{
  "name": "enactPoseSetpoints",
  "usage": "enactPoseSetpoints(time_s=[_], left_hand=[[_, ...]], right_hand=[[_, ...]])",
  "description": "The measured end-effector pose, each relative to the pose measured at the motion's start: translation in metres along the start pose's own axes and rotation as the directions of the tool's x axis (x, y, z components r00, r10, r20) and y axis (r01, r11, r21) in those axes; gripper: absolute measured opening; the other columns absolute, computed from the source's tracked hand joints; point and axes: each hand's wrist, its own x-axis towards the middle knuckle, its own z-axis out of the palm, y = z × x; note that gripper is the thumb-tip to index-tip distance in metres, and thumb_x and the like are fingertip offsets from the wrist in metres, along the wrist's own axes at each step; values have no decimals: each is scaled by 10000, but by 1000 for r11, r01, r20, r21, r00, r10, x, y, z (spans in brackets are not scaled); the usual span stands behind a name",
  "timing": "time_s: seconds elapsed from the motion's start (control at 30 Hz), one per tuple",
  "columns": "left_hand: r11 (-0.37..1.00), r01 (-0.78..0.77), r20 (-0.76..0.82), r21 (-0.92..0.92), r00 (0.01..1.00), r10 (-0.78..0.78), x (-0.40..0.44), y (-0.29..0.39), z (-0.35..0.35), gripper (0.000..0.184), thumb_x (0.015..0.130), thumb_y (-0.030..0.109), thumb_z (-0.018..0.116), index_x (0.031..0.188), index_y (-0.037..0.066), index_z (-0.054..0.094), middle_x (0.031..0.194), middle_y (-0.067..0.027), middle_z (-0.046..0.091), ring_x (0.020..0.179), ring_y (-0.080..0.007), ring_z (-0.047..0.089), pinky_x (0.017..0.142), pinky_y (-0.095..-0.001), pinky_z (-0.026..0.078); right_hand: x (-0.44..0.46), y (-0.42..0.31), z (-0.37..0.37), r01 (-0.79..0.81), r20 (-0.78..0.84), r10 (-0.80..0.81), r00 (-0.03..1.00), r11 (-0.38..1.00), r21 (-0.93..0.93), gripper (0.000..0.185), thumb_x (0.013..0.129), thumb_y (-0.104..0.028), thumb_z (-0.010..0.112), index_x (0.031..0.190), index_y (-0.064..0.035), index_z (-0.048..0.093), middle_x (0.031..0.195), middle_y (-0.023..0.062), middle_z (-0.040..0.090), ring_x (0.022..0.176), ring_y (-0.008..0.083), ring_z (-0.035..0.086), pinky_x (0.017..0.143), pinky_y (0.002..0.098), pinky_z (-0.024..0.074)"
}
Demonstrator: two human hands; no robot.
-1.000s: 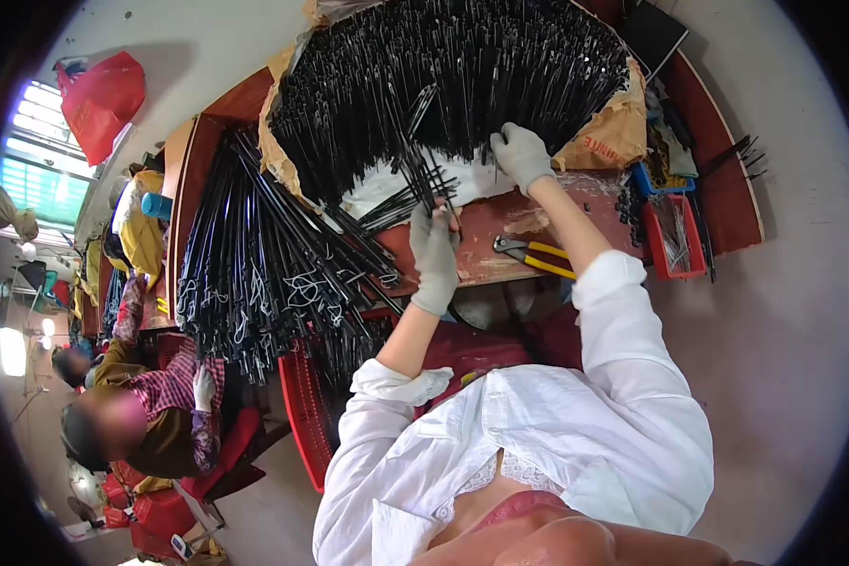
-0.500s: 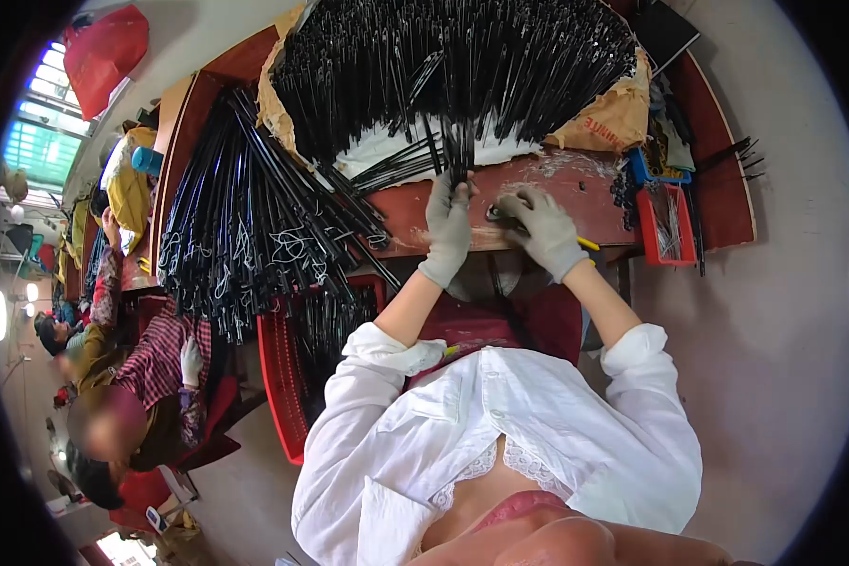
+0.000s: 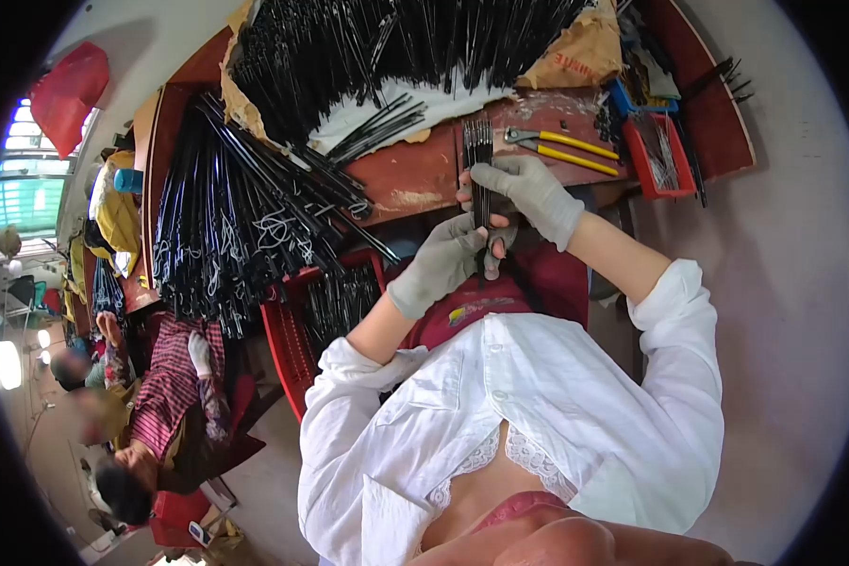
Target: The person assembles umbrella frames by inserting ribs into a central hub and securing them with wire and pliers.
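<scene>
Your L hand (image 3: 450,253) closes round the lower part of a black rod bundle (image 3: 481,202), your R hand (image 3: 530,191) pinching it higher up, by the tabletop (image 3: 406,179) edge. Yellow-handled pliers (image 3: 575,143) lie beyond, nr the red bin (image 3: 674,192).

A red bag (image 3: 70,99) hangs by the window (image 3: 30,195), near yellow fabric (image 3: 115,219).

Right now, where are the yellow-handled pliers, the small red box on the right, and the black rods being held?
Pliers (image 3: 579,146): head view, on the upper yellow handle.
Small red box (image 3: 672,191): head view, on its near wall.
Held black rods (image 3: 477,144): head view, towards their upper ends.
</scene>
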Motion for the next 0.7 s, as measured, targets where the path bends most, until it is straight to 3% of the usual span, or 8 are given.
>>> enactPoseSetpoints(time_s=[0.1, 0.13, 0.17, 0.23, 0.3, 0.4, 0.5, 0.7], left_hand=[[980, 153, 98, -126, 985, -141, -2, -3, -17, 303, 965, 182, 453, 1195, -11, 494, 868, -89, 618, 754, -186, 620, 685, -309, 507], [905, -21, -71, 425, 996, 57, -1, -6, -33, 331, 938, 189, 501, 1200, -13, 487, 918, -101, 620, 786, -205, 623, 707, -314, 501], [515, -70, -106, 855, 947, 305, -1, -3, -38, 367, 912, 195, 549, 1205, -15, 481, 969, -113, 623, 818, -225, 626, 728, -319, 496], [18, 68, -64, 998, 784, 617, 1, 17, -32, 466, 829, 173, 634, 1220, -16, 464, 1097, -155, 594, 940, -255, 605, 774, -328, 482], [107, 67, -118, 992, 792, 599, 5, 33, -17, 554, 762, 104, 662, 1263, -1, 448, 1193, -187, 543, 1069, -277, 555, 834, -336, 472], [502, -348, 47, 792, 854, 518, 33, 29, -17, 555, 794, -57, 595, 1319, 38, 443, 1184, -42, 563, 1040, -119, 543, 887, -266, 444], [694, -286, 119, 661, 953, 279, 52, 36, -1, 458, 822, -77, 559, 1265, 17, 492, 1107, -22, 591, 1002, -105, 547, 879, -245, 442], [801, -313, -148, 510, 886, 440, 83, 49, -3, 155, 899, -48, 461, 1039, -38, 527, 966, -107, 604, 884, -205, 630, 807, -320, 545]], right_hand=[[-6, -4, 1, -7, -30, 4, 1000, 995, -103, 265, 893, -246, 592, 968, 6, 623, 907, 98, 665, 792, 141, 626, 717, 270, 508], [-3, 6, 1, 142, -48, -141, 989, 990, 7, 239, 860, -216, 624, 975, -8, 646, 850, 104, 677, 711, 164, 632, 643, 272, 504], [-7, 16, -1, 125, -46, -125, 991, 992, 7, 239, 860, -216, 624, 975, -8, 646, 850, 104, 677, 711, 164, 632, 643, 272, 504], [-20, 41, -4, 452, 20, -526, 850, 710, -540, 227, 838, -202, 626, 964, -16, 658, 820, 128, 674, 715, 198, 641, 673, 313, 505], [-28, 115, -15, 429, 146, -431, 891, 689, -584, 230, 818, -207, 623, 985, -57, 668, 870, 143, 668, 785, 238, 658, 724, 329, 498], [-56, 143, -4, 314, 193, -248, 949, 786, -533, 202, 817, -173, 625, 991, -85, 674, 919, 105, 677, 836, 231, 660, 752, 313, 505], [-56, 164, -3, 289, 166, -238, 957, 831, -475, 201, 825, -167, 619, 1002, -86, 668, 920, 98, 678, 844, 216, 661, 757, 305, 503], [-73, 176, -11, 299, 158, -256, 954, 750, -590, 191, 852, -172, 595, 1018, -93, 645, 900, 88, 677, 839, 219, 662, 743, 310, 505]])
